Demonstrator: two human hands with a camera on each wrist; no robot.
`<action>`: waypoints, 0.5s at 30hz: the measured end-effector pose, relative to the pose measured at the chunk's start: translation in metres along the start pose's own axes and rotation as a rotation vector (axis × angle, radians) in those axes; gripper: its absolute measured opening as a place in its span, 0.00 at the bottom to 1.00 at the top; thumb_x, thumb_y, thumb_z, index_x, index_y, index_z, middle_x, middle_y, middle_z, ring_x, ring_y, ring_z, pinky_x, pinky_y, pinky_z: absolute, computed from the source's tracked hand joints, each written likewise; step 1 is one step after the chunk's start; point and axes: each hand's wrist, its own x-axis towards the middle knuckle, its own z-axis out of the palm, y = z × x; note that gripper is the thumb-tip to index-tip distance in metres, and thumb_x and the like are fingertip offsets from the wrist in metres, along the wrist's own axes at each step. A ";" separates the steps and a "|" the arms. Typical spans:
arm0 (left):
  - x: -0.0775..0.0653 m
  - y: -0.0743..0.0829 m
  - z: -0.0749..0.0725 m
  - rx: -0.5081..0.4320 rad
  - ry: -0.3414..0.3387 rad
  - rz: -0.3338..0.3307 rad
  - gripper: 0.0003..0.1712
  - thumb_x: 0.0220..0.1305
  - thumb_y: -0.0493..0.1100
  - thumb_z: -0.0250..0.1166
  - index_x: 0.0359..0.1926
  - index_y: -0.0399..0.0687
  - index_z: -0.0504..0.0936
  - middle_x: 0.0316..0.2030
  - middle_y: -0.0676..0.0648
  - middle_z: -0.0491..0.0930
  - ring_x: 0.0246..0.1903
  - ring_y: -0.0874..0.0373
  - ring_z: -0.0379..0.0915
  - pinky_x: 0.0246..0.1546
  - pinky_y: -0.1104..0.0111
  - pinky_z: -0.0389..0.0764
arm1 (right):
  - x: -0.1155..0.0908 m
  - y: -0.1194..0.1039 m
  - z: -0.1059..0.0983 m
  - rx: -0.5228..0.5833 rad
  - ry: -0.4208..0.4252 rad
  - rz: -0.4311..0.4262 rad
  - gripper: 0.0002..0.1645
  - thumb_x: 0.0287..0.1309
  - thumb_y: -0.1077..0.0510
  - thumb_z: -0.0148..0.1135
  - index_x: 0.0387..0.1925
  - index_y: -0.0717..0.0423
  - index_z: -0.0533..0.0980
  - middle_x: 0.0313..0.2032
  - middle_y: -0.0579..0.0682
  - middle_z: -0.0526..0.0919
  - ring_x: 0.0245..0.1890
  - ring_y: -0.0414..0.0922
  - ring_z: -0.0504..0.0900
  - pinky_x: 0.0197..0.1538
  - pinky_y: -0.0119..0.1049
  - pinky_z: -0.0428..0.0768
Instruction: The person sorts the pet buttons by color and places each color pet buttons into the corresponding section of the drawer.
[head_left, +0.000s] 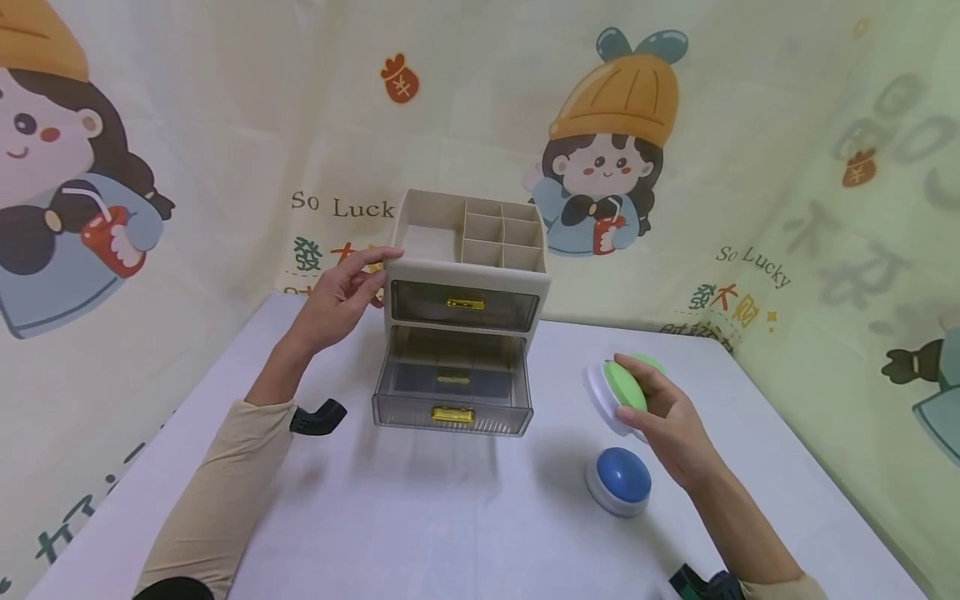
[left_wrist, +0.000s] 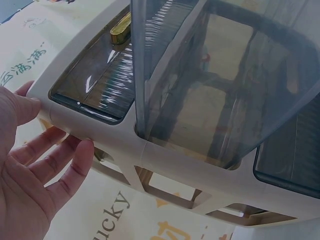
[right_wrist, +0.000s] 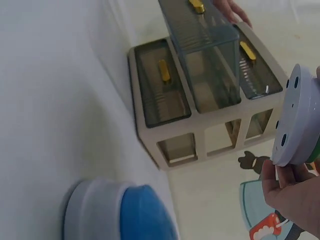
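Observation:
My right hand [head_left: 675,429] grips a round push button [head_left: 624,385] with a white base and green dome. In the right wrist view, the flat underside of its white base [right_wrist: 292,120] shows small dark holes. More green shows behind my fingers; I cannot tell if it belongs to the same button. My left hand [head_left: 337,304] touches the upper left corner of a beige drawer cabinet [head_left: 468,268], fingertips along its side. Below its shut upper drawer [head_left: 420,302], a smoky clear drawer [head_left: 405,410] with a gold handle is pulled out. A blue-domed push button [head_left: 624,475] stands near my right hand.
Open compartments [head_left: 483,240] top the cabinet, which stands on a white-covered table [head_left: 465,533]. Behind it hangs a printed cloth [head_left: 465,142]. The pulled-out drawer juts forward over the table. Another shut drawer [right_wrist: 160,82] shows lower in the cabinet.

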 end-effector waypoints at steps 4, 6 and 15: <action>0.000 -0.001 -0.001 -0.002 0.002 0.005 0.23 0.78 0.37 0.54 0.70 0.54 0.74 0.65 0.46 0.75 0.40 0.56 0.78 0.41 0.72 0.81 | 0.008 -0.005 0.008 0.006 -0.014 -0.024 0.38 0.64 0.70 0.58 0.75 0.56 0.63 0.67 0.50 0.66 0.60 0.47 0.66 0.53 0.32 0.77; 0.000 -0.001 -0.001 -0.001 -0.001 0.008 0.23 0.78 0.37 0.54 0.70 0.54 0.74 0.66 0.46 0.74 0.40 0.56 0.78 0.42 0.72 0.81 | 0.011 -0.008 0.012 0.023 -0.021 -0.034 0.38 0.64 0.70 0.58 0.75 0.55 0.63 0.68 0.50 0.66 0.60 0.47 0.66 0.53 0.33 0.77; 0.001 0.000 -0.001 -0.011 -0.009 -0.005 0.23 0.79 0.37 0.54 0.70 0.53 0.74 0.65 0.46 0.74 0.42 0.56 0.77 0.42 0.70 0.81 | 0.026 -0.018 0.030 0.030 -0.031 -0.071 0.40 0.61 0.69 0.60 0.74 0.53 0.65 0.68 0.51 0.69 0.61 0.49 0.67 0.56 0.35 0.76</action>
